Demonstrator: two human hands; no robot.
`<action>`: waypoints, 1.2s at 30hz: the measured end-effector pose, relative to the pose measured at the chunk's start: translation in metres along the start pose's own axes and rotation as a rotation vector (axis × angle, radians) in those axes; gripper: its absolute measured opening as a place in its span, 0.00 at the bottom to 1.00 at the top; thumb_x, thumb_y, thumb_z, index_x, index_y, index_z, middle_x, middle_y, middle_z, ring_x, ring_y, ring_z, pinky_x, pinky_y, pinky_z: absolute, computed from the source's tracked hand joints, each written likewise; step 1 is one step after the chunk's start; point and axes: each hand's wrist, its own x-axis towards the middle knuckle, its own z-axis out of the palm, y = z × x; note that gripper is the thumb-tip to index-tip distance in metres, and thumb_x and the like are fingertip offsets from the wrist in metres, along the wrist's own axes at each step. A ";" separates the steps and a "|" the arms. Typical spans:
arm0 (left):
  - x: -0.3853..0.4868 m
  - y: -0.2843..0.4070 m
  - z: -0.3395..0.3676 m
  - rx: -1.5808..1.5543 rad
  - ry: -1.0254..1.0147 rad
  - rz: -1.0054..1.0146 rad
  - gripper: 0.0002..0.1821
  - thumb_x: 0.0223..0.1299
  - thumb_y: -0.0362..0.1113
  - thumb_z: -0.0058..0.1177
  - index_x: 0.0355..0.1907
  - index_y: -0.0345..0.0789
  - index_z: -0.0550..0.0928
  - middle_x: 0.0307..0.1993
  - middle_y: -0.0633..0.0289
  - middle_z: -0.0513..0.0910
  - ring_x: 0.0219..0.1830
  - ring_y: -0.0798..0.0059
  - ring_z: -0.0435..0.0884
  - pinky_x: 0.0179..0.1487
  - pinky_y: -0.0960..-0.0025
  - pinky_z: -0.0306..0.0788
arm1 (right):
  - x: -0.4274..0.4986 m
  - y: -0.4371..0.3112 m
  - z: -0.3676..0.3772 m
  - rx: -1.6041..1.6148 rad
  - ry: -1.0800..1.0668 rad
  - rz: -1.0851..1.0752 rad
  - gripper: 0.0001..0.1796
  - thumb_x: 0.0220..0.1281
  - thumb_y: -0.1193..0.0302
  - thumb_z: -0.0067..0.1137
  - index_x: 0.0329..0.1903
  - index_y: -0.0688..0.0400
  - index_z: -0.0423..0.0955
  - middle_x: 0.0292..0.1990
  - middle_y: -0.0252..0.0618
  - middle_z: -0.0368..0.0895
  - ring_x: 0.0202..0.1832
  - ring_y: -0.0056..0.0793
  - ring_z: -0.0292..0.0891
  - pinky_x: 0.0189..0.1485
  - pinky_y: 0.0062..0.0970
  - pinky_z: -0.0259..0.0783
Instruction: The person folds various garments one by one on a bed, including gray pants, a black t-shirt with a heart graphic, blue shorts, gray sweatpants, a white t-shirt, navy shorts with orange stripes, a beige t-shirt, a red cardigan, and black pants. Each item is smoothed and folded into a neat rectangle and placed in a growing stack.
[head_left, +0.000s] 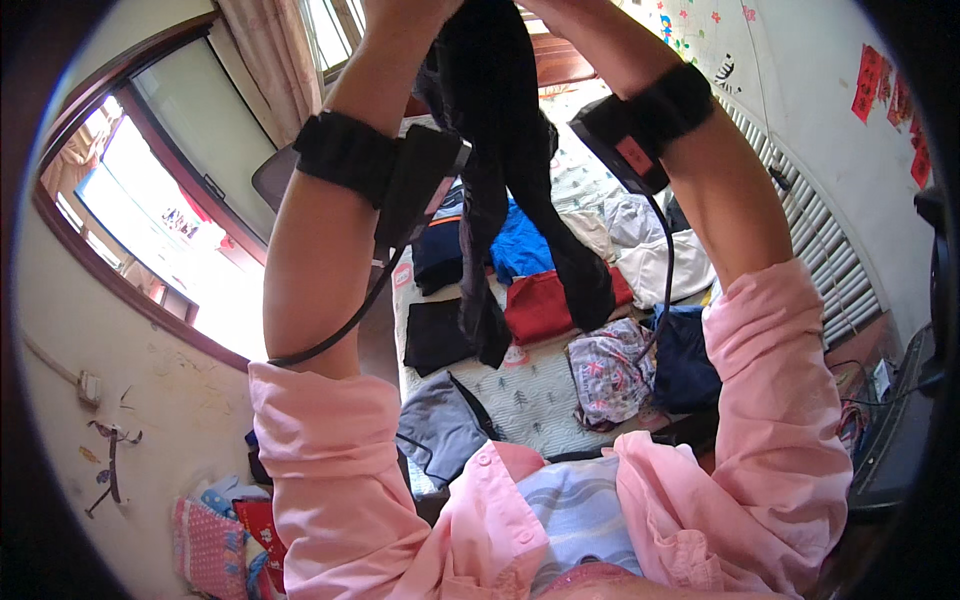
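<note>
Both my forearms reach up, and my hands lie past the top edge, out of view. Between the wrists hangs a pair of black trousers or leggings (491, 90), its legs dangling over the bed (525, 390). Behind and below the legs lie a folded red cloth garment (536, 304), a blue one (521, 244) and a folded black one (435, 334). Nearer me are a grey garment (442, 424), a patterned one (611, 367) and a dark blue one (686, 360). A white garment (664, 266) lies at the right.
Black devices with cables are strapped to both forearms. A window (202, 225) is on the left, a white radiator (810, 232) along the right wall. Bundled colourful textiles (214, 540) lie low at the left. A dark object with cables (892, 435) stands at the right.
</note>
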 end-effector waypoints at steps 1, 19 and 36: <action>-0.002 0.016 -0.001 0.017 -0.002 0.024 0.31 0.47 0.33 0.58 0.56 0.26 0.68 0.42 0.44 0.82 0.44 0.56 0.82 0.51 0.64 0.74 | -0.006 -0.003 -0.004 0.161 -0.074 0.069 0.32 0.55 0.60 0.67 0.53 0.69 0.65 0.39 0.52 0.79 0.40 0.39 0.79 0.42 0.31 0.74; -0.425 -0.015 0.092 -1.180 -0.515 -0.578 0.30 0.64 0.51 0.53 0.56 0.26 0.72 0.38 0.64 0.80 0.37 0.74 0.76 0.42 0.74 0.71 | 0.011 -0.016 -0.082 0.667 -0.400 0.122 0.23 0.62 0.75 0.56 0.60 0.60 0.66 0.46 0.40 0.79 0.45 0.27 0.78 0.49 0.24 0.75; -0.336 -0.006 0.023 -1.280 -0.120 -0.745 0.03 0.61 0.26 0.56 0.30 0.32 0.79 0.27 0.76 0.76 0.29 0.92 0.68 0.31 0.83 0.64 | -0.047 0.082 -0.265 0.160 -0.294 0.261 0.23 0.69 0.71 0.49 0.65 0.51 0.66 0.63 0.40 0.68 0.61 0.31 0.70 0.61 0.27 0.69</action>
